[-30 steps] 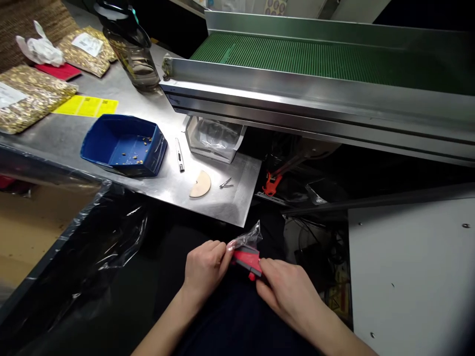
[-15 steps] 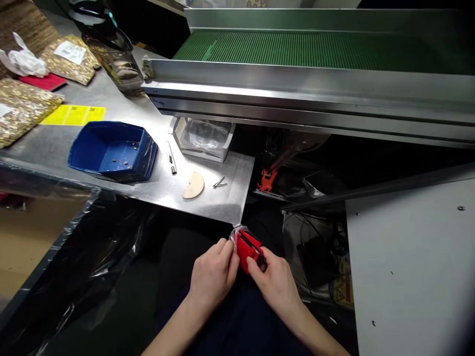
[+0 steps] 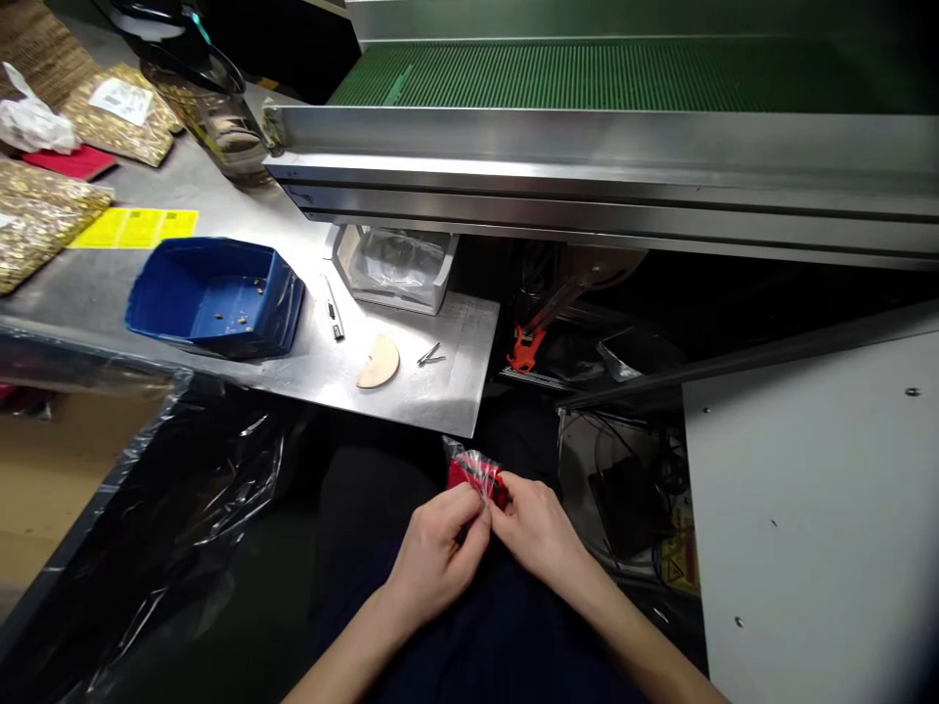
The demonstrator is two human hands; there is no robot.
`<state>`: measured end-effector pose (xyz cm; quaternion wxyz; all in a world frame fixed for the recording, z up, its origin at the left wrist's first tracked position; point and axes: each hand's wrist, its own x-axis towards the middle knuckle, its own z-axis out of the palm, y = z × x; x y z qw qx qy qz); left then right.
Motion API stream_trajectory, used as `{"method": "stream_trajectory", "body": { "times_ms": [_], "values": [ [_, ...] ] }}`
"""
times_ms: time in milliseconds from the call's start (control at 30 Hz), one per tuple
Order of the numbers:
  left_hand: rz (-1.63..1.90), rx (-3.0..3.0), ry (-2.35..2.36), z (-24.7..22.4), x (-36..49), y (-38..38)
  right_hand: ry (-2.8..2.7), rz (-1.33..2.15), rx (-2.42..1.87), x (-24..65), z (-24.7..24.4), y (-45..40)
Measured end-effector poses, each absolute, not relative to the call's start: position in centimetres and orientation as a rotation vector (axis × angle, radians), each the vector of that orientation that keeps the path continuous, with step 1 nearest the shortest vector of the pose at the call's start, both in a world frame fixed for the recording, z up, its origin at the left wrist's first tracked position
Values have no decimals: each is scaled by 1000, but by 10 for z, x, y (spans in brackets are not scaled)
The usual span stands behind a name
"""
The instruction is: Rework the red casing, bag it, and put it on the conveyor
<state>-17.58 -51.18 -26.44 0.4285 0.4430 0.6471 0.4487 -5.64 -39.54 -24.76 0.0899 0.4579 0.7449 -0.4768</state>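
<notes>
A red and black item [image 3: 464,471] sits above my lap, with a clear plastic bag [image 3: 480,467] around much of it. What kind of item it is, I cannot make out. My left hand [image 3: 440,548] is closed, pinching the bag's plastic at the near side. On the right, my right hand [image 3: 539,528] grips the item's edge through or beside the plastic, its fingertips close to those of the left. The fingers of both hands hide the lower part of the item. Just beyond lies the corner of the metal table [image 3: 459,411].
On the table are a blue bin [image 3: 212,298] with several small bits, a utility knife [image 3: 334,311], a wooden half disc [image 3: 380,362], small nippers [image 3: 429,356] and a grey tray [image 3: 396,264] of clear bags. A green conveyor [image 3: 558,78] runs behind; a white panel [image 3: 814,489] stands right.
The bag has come over more of the red item. My left hand has shifted right and lower, close to the right fingertips. The whole view has moved slightly.
</notes>
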Motion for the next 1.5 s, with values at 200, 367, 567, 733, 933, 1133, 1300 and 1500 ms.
{"method": "stream_trajectory", "body": {
  "times_ms": [200,367,567,733,933,1133,1300,1500],
  "values": [
    [954,1459,1656,-254,-198,-517,1856,-1989,1167,-55,-263,-387],
    [881,1360,1388,-252,-226,-520,1543,-2310,1031,-50,-259,-368],
    [1137,629,1132,-276,-232,-538,1877,-2116,527,-46,-235,-359],
    [1220,443,1038,-286,-234,-558,1957,-2316,981,-44,-239,-358],
    [1099,524,981,-284,-239,-566,1834,-2423,923,-53,-243,-368],
    [1143,450,808,-290,-249,-574,2001,-2447,1257,-59,-246,-371],
    [1088,425,706,-297,-249,-573,2277,-2005,661,-79,-234,-357],
    [1101,431,690,-296,-246,-561,2422,-1928,722,-103,-236,-361]
  ]
}}
